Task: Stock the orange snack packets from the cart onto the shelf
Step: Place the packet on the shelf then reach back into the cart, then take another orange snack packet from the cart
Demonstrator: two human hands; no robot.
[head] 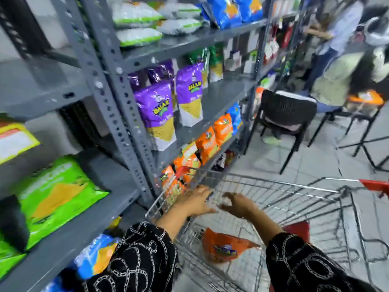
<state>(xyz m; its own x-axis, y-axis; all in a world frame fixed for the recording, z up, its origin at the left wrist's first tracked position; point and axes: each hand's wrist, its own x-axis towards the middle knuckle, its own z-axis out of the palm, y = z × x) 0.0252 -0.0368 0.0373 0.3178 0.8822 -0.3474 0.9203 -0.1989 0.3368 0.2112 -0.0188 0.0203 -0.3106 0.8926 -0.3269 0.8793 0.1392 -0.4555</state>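
Lying flat on the cart (273, 186) floor, one orange packet (226, 247) is all that shows inside; both hands — left (194, 200), right (239, 204) — hover above the basket, fingers spread, empty, close together but not touching; more orange packets (207, 144) already stand on the lower shelf (221, 146). The packet looks light, puffed and crinkly — likely slippery film with brittle contents; better pinched at a sealed edge or cradled flat than squeezed across the middle.

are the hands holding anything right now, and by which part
Nothing is held. Left hand and right hand hover open above the cart; one orange packet lies inside.
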